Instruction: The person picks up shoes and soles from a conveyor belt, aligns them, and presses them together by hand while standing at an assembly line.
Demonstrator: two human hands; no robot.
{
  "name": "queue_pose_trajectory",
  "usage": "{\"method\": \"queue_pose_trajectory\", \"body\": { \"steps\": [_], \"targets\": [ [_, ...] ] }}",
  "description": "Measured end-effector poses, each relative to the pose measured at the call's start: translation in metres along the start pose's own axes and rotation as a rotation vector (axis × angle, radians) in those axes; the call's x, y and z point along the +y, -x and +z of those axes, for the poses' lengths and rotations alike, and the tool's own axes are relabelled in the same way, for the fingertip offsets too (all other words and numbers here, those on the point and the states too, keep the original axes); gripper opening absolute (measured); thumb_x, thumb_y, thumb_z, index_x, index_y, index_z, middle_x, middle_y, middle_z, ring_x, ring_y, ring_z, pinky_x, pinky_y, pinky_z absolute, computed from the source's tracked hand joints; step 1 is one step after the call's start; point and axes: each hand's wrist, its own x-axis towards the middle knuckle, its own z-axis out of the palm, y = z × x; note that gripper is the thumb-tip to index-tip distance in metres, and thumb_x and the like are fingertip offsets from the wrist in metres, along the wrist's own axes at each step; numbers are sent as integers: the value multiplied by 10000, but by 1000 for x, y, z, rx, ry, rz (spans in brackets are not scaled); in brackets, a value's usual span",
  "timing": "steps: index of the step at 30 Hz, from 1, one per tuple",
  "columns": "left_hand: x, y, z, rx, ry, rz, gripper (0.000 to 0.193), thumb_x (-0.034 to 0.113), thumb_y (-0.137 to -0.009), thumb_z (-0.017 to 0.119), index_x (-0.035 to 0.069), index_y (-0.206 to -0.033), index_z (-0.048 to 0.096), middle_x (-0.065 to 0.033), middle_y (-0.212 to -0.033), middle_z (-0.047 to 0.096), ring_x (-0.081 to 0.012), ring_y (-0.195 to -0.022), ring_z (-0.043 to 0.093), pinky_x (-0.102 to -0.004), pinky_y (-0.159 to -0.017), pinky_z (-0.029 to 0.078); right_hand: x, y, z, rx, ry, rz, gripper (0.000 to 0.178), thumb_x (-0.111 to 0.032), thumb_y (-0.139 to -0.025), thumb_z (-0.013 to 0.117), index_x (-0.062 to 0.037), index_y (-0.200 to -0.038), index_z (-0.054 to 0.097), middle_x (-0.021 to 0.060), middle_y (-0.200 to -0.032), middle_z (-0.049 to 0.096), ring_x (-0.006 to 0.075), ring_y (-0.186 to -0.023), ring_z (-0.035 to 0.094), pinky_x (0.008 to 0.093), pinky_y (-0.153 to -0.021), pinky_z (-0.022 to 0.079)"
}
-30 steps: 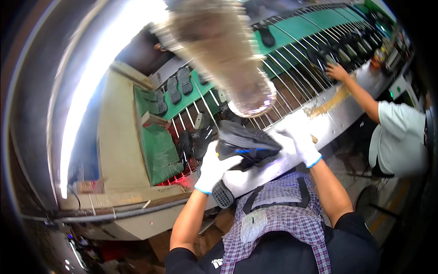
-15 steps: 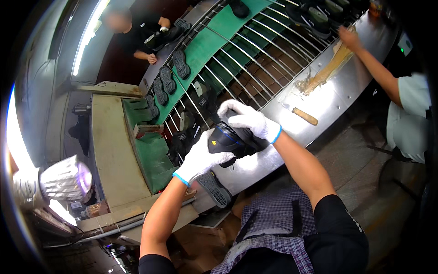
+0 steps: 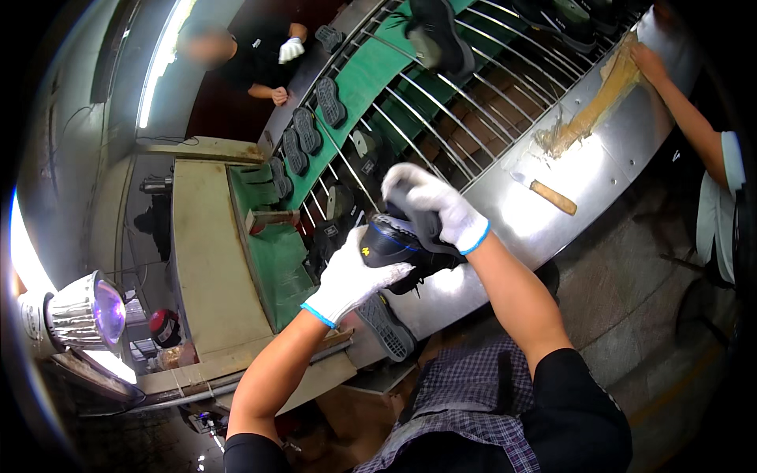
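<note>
Both my hands wear white gloves with blue cuffs. My left hand [image 3: 351, 276] grips a black shoe upper [image 3: 390, 246] around its toe, thumb along the side; a blue line and a small yellow mark show on it. A dark grey shoe sole [image 3: 423, 221] is in my right hand [image 3: 441, 206], fingers curled over its end. This sole stands tilted against the bottom of the upper, one end raised off it. Beneath my left wrist, another grey sole [image 3: 386, 327] lies tread up at the bench edge.
A wooden-handled knife [image 3: 552, 197] lies on the metal bench [image 3: 505, 236]. Beyond it are metal rollers [image 3: 430, 118] and a green belt [image 3: 363, 71] carrying soles and a dark shoe [image 3: 441, 39]. One co-worker [image 3: 260, 59] is across the belt; another's arm [image 3: 682, 110] reaches in from the right.
My right hand has turned the sole so more of it shows, tilted up from the upper. The far co-worker's gloved hand has left the dark shoe it held. The whole view has shifted slightly.
</note>
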Motion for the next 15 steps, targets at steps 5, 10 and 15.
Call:
{"method": "queue_pose_trajectory", "body": {
  "steps": [5, 10, 15],
  "targets": [
    [1, -14, -13, -30, -80, 40, 923, 559, -699, 921, 41, -1382, 578, -197, -1208, 716, -321, -1131, 704, -419, -984, 545, -18, -11, 20, -15, 516, 123, 422, -111, -857, 663, -33, -1267, 607, 62, -1189, 612, 143, -1158, 563, 303, -1078, 427],
    [-10, -22, -12, 15, -120, 51, 962, 575, -707, 908, -5, -1392, 561, -214, -1205, 728, -323, -1116, 719, -419, -982, 550, -3, -12, 9, 56, 200, 30, 348, -127, -891, 633, -25, -1223, 636, 61, -1179, 618, 142, -1121, 570, 297, -1048, 437],
    [-6, -28, -15, -14, -124, 95, 971, 600, -717, 892, 2, -1401, 545, -223, -1174, 736, -347, -1085, 735, -425, -957, 568, -11, -12, 16, 70, 359, 79, 354, -118, -911, 601, 3, -1241, 632, 52, -1204, 625, 150, -1160, 570, 308, -1083, 426]
  ]
}}
